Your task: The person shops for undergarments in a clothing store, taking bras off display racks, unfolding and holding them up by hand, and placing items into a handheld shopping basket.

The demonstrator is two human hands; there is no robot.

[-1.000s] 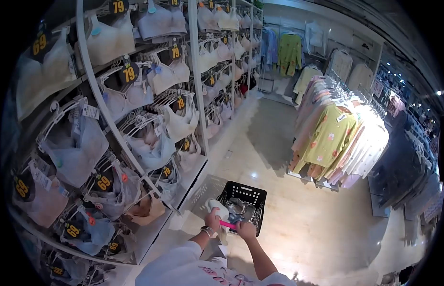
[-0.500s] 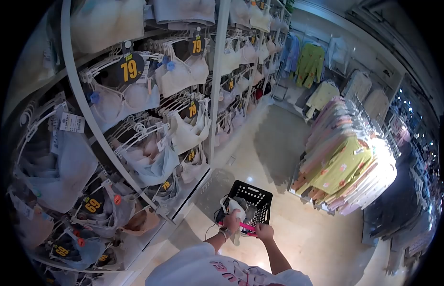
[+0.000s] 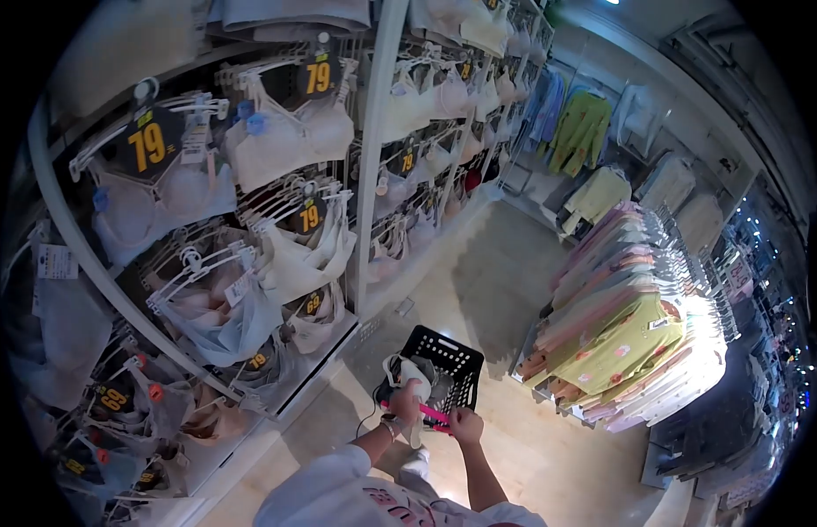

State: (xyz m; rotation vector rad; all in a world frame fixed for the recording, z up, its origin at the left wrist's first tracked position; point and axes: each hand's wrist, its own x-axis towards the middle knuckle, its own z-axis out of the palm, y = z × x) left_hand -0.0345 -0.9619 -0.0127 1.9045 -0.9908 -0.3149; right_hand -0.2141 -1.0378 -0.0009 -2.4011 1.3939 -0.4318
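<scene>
My left hand [image 3: 406,400] is closed around a white strappy cloth item [image 3: 412,372] at the near left side of a black shopping basket [image 3: 465,369]. Part of that item hangs below the hand, and its exact kind is unclear. The basket's pink handle [image 3: 435,415] runs beside my left hand to my right hand [image 3: 466,425], which grips its right end. Inside the basket lies dark grey material [image 3: 441,386], partly covered by the white item. A thin dark cord loops out on the left.
Bras [image 3: 290,140] on hangers fill the wall racks to my left, with black price tags [image 3: 147,145]. At right stands a rack of pastel and yellow-green tops [image 3: 628,342]. More clothes [image 3: 579,132] hang along the back wall. Pale floor [image 3: 549,457] runs between the racks.
My view has shifted, so the left racks slide further left in the picture. Both hands keep their hold, and the basket moves along with me. A foot now shows below the basket.
</scene>
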